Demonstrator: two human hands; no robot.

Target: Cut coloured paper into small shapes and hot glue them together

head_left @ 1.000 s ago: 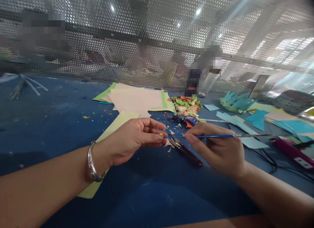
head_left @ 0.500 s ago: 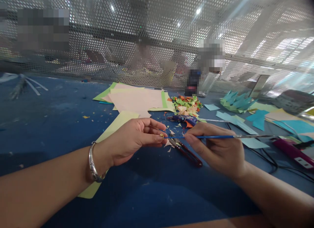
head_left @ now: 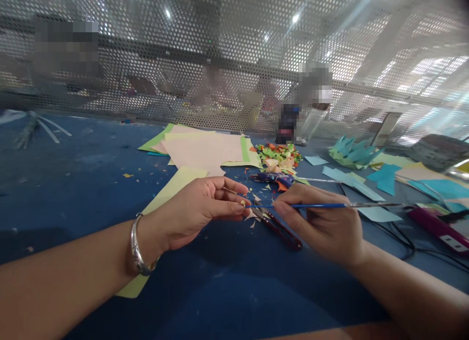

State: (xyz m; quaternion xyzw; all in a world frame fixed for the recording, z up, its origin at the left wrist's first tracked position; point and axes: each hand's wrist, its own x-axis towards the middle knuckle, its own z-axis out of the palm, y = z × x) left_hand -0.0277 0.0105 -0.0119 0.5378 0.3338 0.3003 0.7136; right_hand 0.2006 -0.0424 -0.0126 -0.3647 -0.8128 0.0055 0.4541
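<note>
Between thumb and fingers, my left hand [head_left: 210, 203] pinches a tiny pale yellow paper piece [head_left: 243, 203], too small to make out fully. Held in my right hand [head_left: 324, 220] is a thin blue-handled paintbrush [head_left: 322, 205], nearly level, its narrow handle end reaching the yellow piece. The brush's metal band and bristles point right. Beneath the gap between my hands lie dark red-handled scissors [head_left: 280, 227], among small paper scraps [head_left: 252, 215]. A dark blue glue gun [head_left: 274, 178] rests just beyond. Under my left wrist runs a pale yellow paper strip [head_left: 137, 285].
Pink and green paper sheets [head_left: 205, 147] are stacked beyond my left hand, beside a heap of colourful paper bits [head_left: 280, 154]. On the right are a teal spiky paper piece [head_left: 355, 152], blue sheets, black cables and a purple power strip [head_left: 436, 227]. A perforated metal screen [head_left: 234, 86] closes the back.
My right hand has shifted very slightly left with the paintbrush. The yellow piece at my left fingertips looks slightly turned. The rest stays in place.
</note>
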